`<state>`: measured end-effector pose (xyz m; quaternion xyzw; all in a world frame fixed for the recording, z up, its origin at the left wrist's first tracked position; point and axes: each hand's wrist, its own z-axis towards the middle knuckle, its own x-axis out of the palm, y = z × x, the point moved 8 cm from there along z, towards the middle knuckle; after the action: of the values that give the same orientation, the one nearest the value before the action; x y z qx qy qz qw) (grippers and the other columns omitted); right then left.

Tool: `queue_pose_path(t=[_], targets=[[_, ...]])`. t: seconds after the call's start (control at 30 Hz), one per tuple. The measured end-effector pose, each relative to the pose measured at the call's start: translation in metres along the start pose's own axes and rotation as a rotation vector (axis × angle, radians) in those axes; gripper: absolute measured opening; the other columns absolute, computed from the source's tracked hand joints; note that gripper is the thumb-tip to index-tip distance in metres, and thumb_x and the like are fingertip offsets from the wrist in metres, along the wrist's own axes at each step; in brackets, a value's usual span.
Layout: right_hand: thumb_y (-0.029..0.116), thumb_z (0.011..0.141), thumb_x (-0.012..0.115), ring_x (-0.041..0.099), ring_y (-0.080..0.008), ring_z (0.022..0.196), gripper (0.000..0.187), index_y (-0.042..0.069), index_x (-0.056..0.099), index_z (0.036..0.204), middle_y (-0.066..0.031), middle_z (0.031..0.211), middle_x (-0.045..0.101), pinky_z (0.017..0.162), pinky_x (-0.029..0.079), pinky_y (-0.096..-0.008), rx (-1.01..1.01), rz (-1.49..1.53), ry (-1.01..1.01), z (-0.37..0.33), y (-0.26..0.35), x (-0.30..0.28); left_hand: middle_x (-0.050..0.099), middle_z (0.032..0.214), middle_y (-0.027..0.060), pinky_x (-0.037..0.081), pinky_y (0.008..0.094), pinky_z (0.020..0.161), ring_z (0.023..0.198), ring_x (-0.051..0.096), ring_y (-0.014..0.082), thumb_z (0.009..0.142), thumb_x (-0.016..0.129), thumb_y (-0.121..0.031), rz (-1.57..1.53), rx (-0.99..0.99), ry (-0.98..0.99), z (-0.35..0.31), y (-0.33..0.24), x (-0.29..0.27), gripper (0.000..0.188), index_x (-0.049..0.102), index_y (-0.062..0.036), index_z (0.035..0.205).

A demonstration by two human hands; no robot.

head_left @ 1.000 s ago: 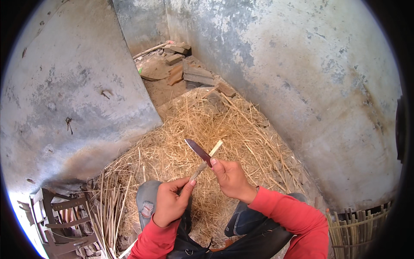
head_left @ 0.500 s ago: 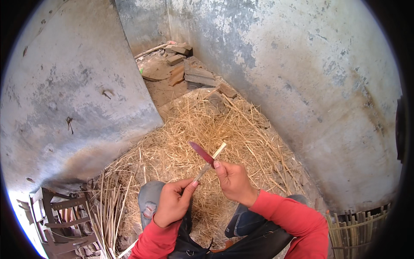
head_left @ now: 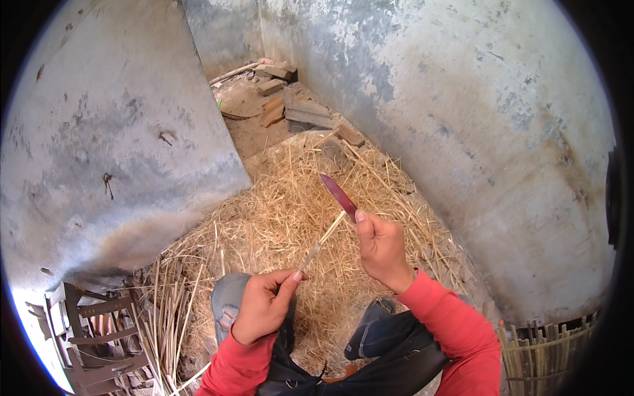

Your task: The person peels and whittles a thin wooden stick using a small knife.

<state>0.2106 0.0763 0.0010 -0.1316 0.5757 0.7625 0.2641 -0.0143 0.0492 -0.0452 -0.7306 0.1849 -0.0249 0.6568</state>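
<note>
My left hand (head_left: 265, 305) pinches the near end of a thin wooden stick (head_left: 323, 240), which slants up and to the right. The stick's far half is pale and looks shaved; its lower part is greyer. My right hand (head_left: 382, 245) is closed round the handle of a knife (head_left: 339, 196), with the thumb at the base of the dark reddish blade. The blade points up and to the left. Its lower end meets or lies just beside the stick's far tip; I cannot tell which. The handle is hidden in my fist.
Straw-like shavings (head_left: 284, 211) cover the ground ahead. Long thin strips (head_left: 173, 323) lie at the left beside a dark slatted frame (head_left: 105, 340). A stick-walled basket (head_left: 548, 353) stands at the lower right. Bricks (head_left: 276, 71) are piled at the back; worn walls (head_left: 462, 132) rise on both sides.
My right hand has moved up and to the right with the knife, from the stick's middle to its far tip. My left hand has stayed nearly in place, still pinching the stick.
</note>
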Motion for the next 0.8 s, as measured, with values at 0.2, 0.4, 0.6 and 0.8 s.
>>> queue_pose_path(t=[0.2, 0.4, 0.6, 0.8], targets=[[0.027, 0.107, 0.058, 0.056, -0.0294, 0.044, 0.037, 0.003, 0.064, 0.080, -0.0169, 0.056, 0.054, 0.045, 0.041, -0.0426, -0.185, -0.009, 0.075, -0.017, 0.007, 0.022, 0.047, 0.062, -0.0040, 0.035, 0.0272, 0.054, 0.060, 0.041, 0.0041, 0.107, 0.063, -0.020, 0.035, 0.009, 0.016, 0.002, -0.003, 0.002, 0.026, 0.077, 0.0020, 0.105], [0.029, 0.106, 0.060, 0.057, -0.0328, 0.046, 0.037, 0.003, 0.063, 0.080, -0.0171, 0.056, 0.055, 0.046, 0.042, -0.0443, -0.128, 0.004, 0.010, -0.016, 0.002, 0.013, 0.046, 0.062, -0.0044, 0.035, 0.0272, 0.054, 0.061, 0.041, 0.0040, 0.107, 0.062, -0.020, 0.016, 0.008, 0.026, 0.003, 0.001, 0.004, 0.026, 0.077, 0.0016, 0.104], [0.027, 0.106, 0.060, 0.058, -0.0331, 0.046, 0.036, 0.003, 0.062, 0.080, -0.0170, 0.055, 0.054, 0.046, 0.043, -0.0443, -0.064, -0.063, -0.013, -0.004, 0.004, 0.004, 0.046, 0.061, -0.0049, 0.035, 0.0270, 0.054, 0.060, 0.040, 0.0038, 0.108, 0.062, -0.021, 0.013, -0.022, 0.040, 0.001, 0.000, 0.002, 0.028, 0.077, 0.0010, 0.102], [0.027, 0.107, 0.059, 0.056, -0.0346, 0.046, 0.037, 0.002, 0.061, 0.079, -0.0188, 0.057, 0.053, 0.046, 0.041, -0.0436, -0.139, -0.045, -0.002, -0.006, 0.006, 0.009, 0.046, 0.059, -0.0051, 0.036, 0.0267, 0.053, 0.058, 0.041, 0.0036, 0.108, 0.061, -0.022, 0.045, -0.012, 0.041, 0.002, 0.002, -0.002, 0.028, 0.077, 0.0003, 0.100]])
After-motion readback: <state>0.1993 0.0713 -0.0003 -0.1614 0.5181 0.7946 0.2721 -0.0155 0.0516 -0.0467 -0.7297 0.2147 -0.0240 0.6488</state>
